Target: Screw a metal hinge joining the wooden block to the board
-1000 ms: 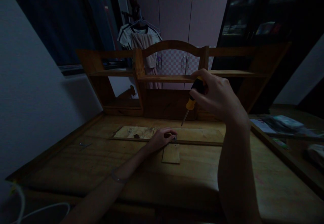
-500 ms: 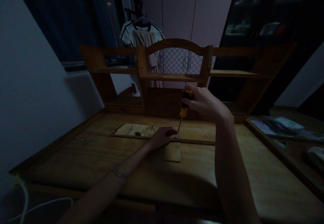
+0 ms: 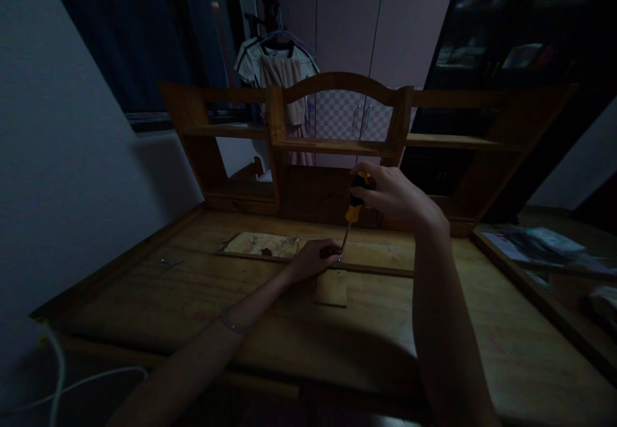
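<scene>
My right hand (image 3: 393, 192) grips the yellow and black handle of a screwdriver (image 3: 354, 211), its shaft slanting down to the left. The tip meets a small shiny metal piece beside my left fingertips, too small to name. My left hand (image 3: 315, 260) rests low over a long wooden strip (image 3: 376, 254), fingers pinched together at the screwdriver tip. What those fingers hold is hidden. Just in front of them lies a small square wooden piece (image 3: 331, 287) with a dark hole near its far edge.
A wooden desk (image 3: 231, 292) carries it all, with a wooden shelf unit (image 3: 332, 147) along its back. Small metal items (image 3: 169, 262) lie at the left. Papers and a plastic packet (image 3: 554, 240) are at the right. A white cable (image 3: 58, 369) hangs front left.
The whole view has shifted slightly, so things appear a little further right. Both hands and the screwdriver keep nearly the same pose at the strip.
</scene>
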The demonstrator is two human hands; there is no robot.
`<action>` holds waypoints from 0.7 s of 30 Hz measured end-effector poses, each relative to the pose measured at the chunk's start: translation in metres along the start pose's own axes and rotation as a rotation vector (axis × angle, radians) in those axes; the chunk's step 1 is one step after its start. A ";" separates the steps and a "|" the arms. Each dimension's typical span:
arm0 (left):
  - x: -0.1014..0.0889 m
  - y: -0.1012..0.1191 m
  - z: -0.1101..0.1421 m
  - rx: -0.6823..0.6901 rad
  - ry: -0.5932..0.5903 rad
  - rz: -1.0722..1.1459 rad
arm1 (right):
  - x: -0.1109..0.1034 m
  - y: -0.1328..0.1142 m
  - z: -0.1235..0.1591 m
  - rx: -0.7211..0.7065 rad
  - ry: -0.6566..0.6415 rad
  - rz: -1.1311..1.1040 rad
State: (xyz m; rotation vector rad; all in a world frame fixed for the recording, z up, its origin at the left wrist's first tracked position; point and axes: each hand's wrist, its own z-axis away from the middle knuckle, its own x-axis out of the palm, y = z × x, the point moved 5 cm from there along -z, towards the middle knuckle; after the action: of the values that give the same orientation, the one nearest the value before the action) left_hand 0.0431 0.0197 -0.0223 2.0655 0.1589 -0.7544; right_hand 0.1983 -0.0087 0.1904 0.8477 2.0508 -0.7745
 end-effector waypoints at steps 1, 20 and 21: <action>0.000 0.000 0.000 0.003 0.001 -0.002 | 0.000 -0.001 0.000 -0.007 0.001 -0.003; 0.001 0.003 0.000 0.016 0.014 0.039 | -0.002 -0.007 0.000 -0.031 -0.015 -0.027; 0.001 0.004 0.001 0.016 0.013 0.036 | -0.002 -0.008 0.000 -0.034 -0.014 -0.028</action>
State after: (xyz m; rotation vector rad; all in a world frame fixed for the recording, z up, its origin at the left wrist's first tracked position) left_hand 0.0447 0.0169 -0.0202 2.0831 0.1224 -0.7224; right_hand 0.1931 -0.0144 0.1939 0.7944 2.0619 -0.7569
